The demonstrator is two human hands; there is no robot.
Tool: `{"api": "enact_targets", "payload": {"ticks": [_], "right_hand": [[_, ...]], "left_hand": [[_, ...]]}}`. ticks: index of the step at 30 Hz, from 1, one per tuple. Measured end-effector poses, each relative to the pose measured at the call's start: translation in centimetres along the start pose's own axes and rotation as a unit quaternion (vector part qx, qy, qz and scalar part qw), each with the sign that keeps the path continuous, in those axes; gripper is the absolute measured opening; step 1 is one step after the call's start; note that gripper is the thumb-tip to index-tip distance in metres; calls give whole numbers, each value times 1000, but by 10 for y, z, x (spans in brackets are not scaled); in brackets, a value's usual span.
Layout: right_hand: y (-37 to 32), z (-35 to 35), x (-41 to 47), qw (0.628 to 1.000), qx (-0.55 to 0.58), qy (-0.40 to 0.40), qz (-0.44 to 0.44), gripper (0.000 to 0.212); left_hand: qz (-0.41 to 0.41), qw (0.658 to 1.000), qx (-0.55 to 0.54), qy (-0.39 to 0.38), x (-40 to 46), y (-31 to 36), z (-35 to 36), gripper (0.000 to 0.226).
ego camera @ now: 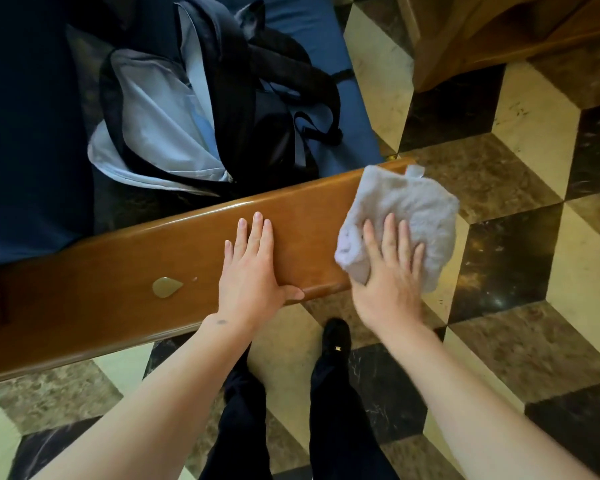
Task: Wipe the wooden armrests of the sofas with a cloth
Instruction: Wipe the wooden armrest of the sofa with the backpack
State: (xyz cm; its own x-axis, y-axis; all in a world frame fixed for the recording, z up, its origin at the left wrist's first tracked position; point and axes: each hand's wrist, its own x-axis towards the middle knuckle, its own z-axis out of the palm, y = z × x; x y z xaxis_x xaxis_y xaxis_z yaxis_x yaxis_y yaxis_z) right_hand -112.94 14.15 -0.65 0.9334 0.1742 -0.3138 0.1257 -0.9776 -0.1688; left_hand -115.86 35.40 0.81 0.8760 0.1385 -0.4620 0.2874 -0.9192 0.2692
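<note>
A glossy, varnished wooden armrest [136, 268] catches the light, a bead of clear liquid [166, 287] pooled on its smooth surface. At its right end lies a pale, nubby terry cloth [416, 209]. Beyond, matt navy sofa fabric [25, 133] holds a black woven backpack [201, 109] with sheeny lining. Polished marble tiles [516, 258] cover the floor.

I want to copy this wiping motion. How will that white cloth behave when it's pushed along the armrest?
The cloth looks soft and crumpled, so it will probably bunch rather than slide flat. It overhangs the armrest end, so it likely droops. Its fluffy texture may soak the puddle.
</note>
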Motion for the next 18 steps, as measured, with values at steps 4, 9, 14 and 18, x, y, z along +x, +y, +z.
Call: {"api": "enact_targets", "payload": {"ticks": [4, 9, 14, 18], "right_hand": [[-41, 19, -31, 987, 26, -62, -146, 97], [-12, -12, 41, 967, -28, -56, -248, 84], [32, -19, 42, 999, 16, 18, 36, 70], [-5, 3, -11, 998, 30, 13, 61, 78]], "left_hand": [[15, 1000, 10, -1, 0, -5, 1, 117], [14, 1000, -10, -8, 0, -5, -1, 130], [10, 1000, -9, 19, -3, -5, 4, 129], [15, 999, -10, 28, -1, -7, 5, 130]]}}
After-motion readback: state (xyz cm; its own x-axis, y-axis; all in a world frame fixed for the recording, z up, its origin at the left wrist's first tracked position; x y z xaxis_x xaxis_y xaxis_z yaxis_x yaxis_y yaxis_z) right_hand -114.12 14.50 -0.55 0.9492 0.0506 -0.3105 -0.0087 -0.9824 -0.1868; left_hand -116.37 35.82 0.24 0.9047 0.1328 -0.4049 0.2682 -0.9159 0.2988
